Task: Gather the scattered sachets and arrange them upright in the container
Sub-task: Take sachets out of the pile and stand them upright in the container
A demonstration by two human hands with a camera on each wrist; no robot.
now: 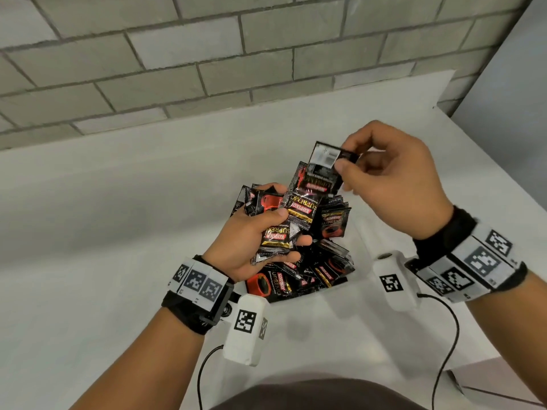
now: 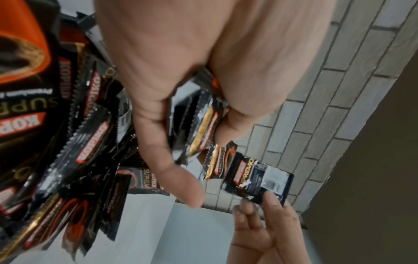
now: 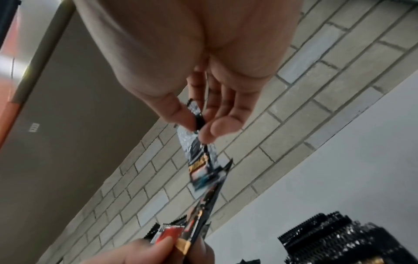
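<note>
My left hand (image 1: 291,229) grips a fanned bundle of black Kopiko sachets (image 1: 299,208) above the table. In the left wrist view the bundle (image 2: 208,125) sits between my thumb and fingers. My right hand (image 1: 344,159) pinches one sachet (image 1: 324,161) by its top edge, its lower end touching the top of the bundle. The right wrist view has this sachet (image 3: 199,160) hanging from thumb and forefinger (image 3: 196,128). Below both hands lies a heap of sachets (image 1: 310,270). The heap's front edge is straight, but I cannot make out a container wall against the white table.
The white table (image 1: 118,232) runs back to a grey brick wall (image 1: 207,69); its right edge (image 1: 488,355) drops off near my right forearm. Black cables (image 1: 444,350) hang from the wrist cameras. More sachets (image 3: 334,237) stand packed together at the lower right of the right wrist view.
</note>
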